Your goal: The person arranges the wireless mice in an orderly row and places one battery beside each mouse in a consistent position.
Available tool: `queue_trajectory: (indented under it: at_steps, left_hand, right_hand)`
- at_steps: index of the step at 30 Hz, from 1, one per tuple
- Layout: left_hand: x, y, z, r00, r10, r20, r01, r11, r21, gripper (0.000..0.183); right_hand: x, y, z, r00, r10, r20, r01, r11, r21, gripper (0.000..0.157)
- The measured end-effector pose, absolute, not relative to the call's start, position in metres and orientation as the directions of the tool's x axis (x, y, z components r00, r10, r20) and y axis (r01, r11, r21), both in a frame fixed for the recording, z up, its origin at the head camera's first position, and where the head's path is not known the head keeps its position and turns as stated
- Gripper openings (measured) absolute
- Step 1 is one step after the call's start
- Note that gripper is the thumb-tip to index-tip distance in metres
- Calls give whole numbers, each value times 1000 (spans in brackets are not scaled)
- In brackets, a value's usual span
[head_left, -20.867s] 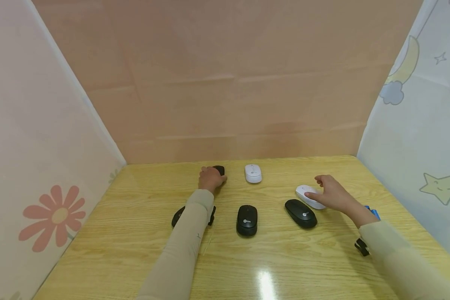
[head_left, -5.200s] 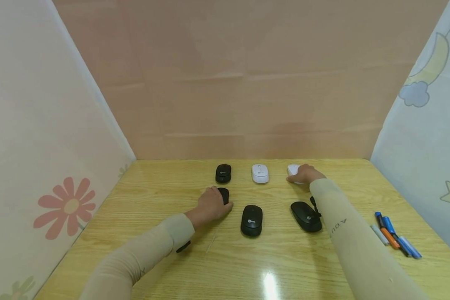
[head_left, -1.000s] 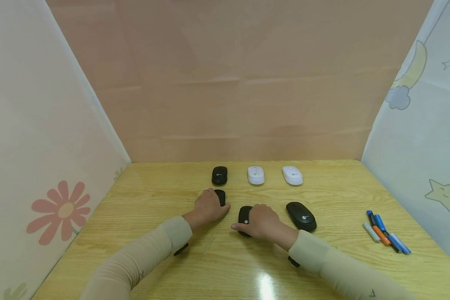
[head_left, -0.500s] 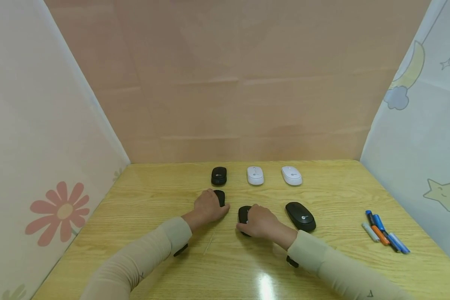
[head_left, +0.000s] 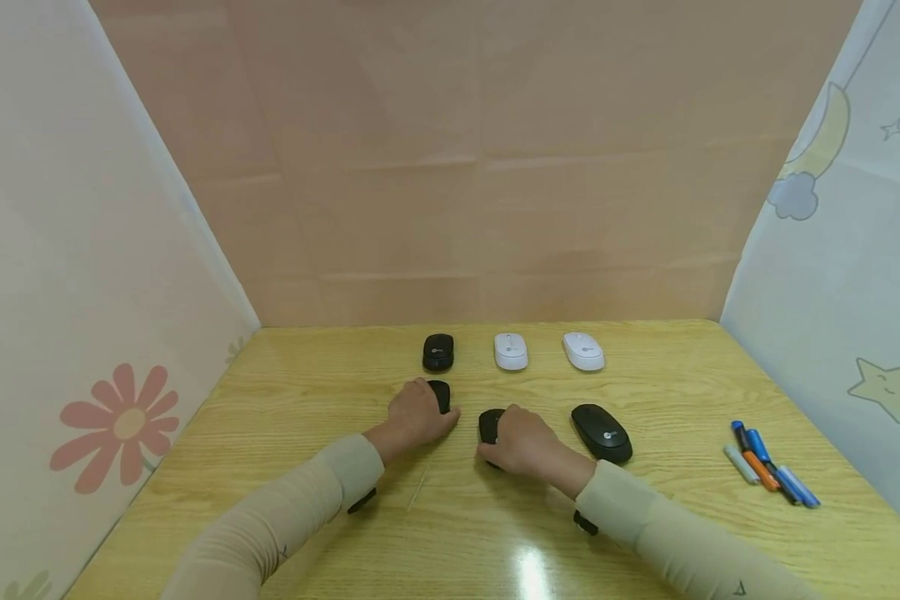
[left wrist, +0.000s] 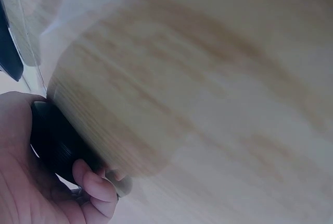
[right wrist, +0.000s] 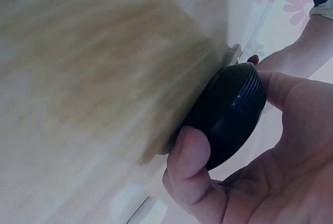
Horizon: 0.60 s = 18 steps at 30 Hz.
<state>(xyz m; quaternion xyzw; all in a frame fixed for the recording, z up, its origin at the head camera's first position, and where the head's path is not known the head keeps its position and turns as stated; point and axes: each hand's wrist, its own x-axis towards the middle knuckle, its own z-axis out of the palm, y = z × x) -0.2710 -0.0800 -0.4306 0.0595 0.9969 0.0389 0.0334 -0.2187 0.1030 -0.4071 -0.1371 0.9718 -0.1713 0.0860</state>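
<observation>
On the wood-grain table (head_left: 285, 379) lie black mice (head_left: 602, 433), two white mice (head_left: 511, 352) and several pens (head_left: 761, 471).

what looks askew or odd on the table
The black mouse right of the right hand sits slanted, unlike the straighter white mouse at back centre; the pens farther right lie loosely bunched. No spill or damage shows.
</observation>
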Motion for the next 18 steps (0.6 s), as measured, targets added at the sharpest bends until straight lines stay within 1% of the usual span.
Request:
queue_trajectory:
  at_steps: [2,8,13,18]
  left_hand:
    - [-271,-80,-431,-991,123,-61,118,990,77,83]
    - [-273,-80,-432,-992,114,-59,110,991,74,84]
    - [-273,-80,-433,-992,110,-54,106,991,84,84]
    - [-273,-80,-434,-993,109,-36,105,988,110,84]
  right_hand:
    - [-220,104,-407,-950,-286,-123,-227,908,-353,53]
    - [-227,108,-405,-956,-270,-117,-217,915,-339,48]
    - [-231,112,-398,-964,-237,-119,-184,922,-340,46]
    - [-239,117,-393,-970,-206,-126,-156,932,-326,46]
